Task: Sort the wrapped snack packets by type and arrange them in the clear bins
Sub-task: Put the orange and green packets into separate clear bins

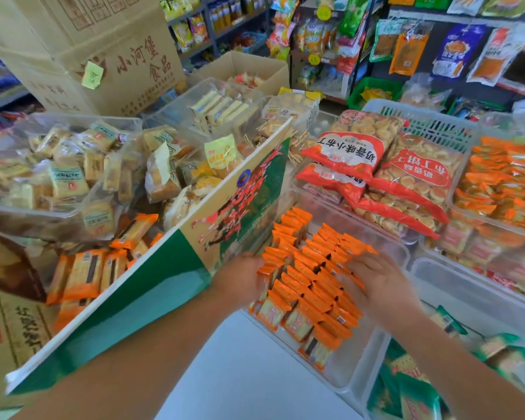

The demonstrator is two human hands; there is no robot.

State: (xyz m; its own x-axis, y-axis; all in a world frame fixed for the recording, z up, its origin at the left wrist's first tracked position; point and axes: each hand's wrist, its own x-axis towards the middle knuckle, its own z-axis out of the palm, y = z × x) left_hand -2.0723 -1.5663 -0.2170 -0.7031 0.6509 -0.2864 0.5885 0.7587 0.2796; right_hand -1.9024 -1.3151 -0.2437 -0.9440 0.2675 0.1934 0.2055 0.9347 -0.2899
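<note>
Left grip [240, 278], fingers loosely straight, presses against the left edge of the orange packets [308, 277]; right grip [379, 280] lies flat, fingers spread, on their right side. The packets stand in rows between both grips, inside a clear bin [349, 384]
</note>
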